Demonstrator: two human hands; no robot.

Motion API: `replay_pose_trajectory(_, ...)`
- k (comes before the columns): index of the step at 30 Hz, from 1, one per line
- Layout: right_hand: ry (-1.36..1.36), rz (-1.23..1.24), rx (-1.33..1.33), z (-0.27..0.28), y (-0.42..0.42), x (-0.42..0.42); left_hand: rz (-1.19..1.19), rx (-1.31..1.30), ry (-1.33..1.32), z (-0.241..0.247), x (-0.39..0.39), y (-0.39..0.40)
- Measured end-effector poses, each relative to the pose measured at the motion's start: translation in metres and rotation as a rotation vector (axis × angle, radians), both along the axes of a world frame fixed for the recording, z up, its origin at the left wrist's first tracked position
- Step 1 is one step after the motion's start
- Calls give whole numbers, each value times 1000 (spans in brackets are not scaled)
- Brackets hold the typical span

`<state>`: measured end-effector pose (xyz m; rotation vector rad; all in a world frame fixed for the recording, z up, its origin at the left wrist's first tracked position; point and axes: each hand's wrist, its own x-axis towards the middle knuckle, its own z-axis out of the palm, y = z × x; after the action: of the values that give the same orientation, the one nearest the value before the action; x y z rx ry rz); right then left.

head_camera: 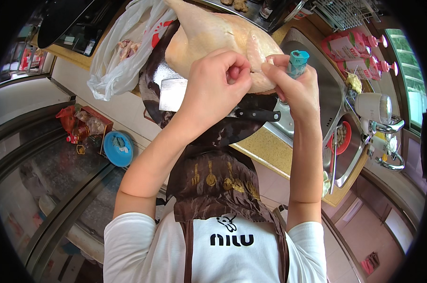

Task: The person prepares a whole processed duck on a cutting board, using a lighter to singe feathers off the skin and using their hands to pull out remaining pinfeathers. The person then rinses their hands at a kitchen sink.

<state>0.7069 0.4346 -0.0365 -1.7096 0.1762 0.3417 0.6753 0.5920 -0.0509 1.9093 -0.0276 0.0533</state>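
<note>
A whole plucked bird, like a chicken or goose (213, 35), lies on a dark round cutting board (217, 131). My left hand (220, 85) is at the wing, its fingers curled and their tips pinched together; whether something small is between them I cannot tell. My right hand (293, 83) holds a teal lighter (298, 63) between palm and fingers, while its thumb and forefinger pinch the wing's edge. Below my left wrist a cleaver lies flat on the board, its wide blade (171, 94) to the left and its black riveted handle (259, 115) to the right.
A white plastic bag (111, 67) with raw meat pieces (128, 48) lies left of the board. On the right are a steel sink (316, 81), pink pump bottles (348, 46), a faucet (390, 123) and a red bowl (346, 136). A blue basin (118, 148) stands lower left.
</note>
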Motion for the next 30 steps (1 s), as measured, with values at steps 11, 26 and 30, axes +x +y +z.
replay_pose_trajectory(11, 5, 20, -21, 0, -1, 0, -15, -97, 180, -7, 6, 9)
replay_pose_trajectory(26, 0, 20, -37, 0, -1, 1, -51, -71, 187, 3, 5, 5)
replay_pose_trajectory(30, 1, 30, -35, 0, -2, 1, -29, 17, 90, 6, 0, 1)
